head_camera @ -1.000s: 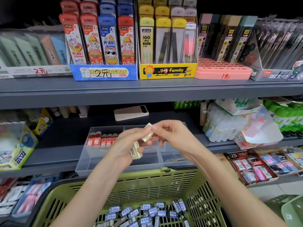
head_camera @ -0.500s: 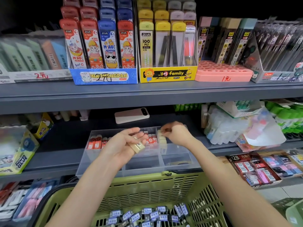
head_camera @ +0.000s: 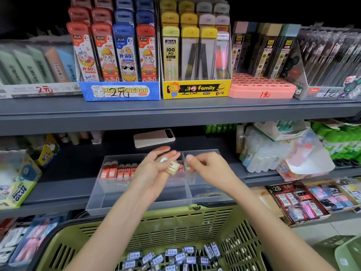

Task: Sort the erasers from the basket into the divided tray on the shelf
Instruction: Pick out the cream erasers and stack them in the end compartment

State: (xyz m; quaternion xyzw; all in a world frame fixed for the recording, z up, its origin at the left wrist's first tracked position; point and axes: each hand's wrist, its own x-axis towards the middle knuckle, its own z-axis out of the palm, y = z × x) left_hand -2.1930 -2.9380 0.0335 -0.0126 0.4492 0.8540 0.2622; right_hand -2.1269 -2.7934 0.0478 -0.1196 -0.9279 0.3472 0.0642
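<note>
Holding my left hand (head_camera: 154, 173) palm up, fingers spread, I carry two beige erasers (head_camera: 172, 165) over the divided tray (head_camera: 97, 194) on the shelf (head_camera: 64, 173); my right hand (head_camera: 209, 170) curls beside them, whether pinching anything I cannot tell. Blue-labelled erasers (head_camera: 175, 255) lie in the green basket (head_camera: 175, 222) below.

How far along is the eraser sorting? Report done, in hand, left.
Done: red-wrapped erasers stand in the back-left compartment of the tray. In hand: cream erasers lie on the left hand; the right hand hovers beside them. Left: many blue-labelled erasers in the basket.
</note>
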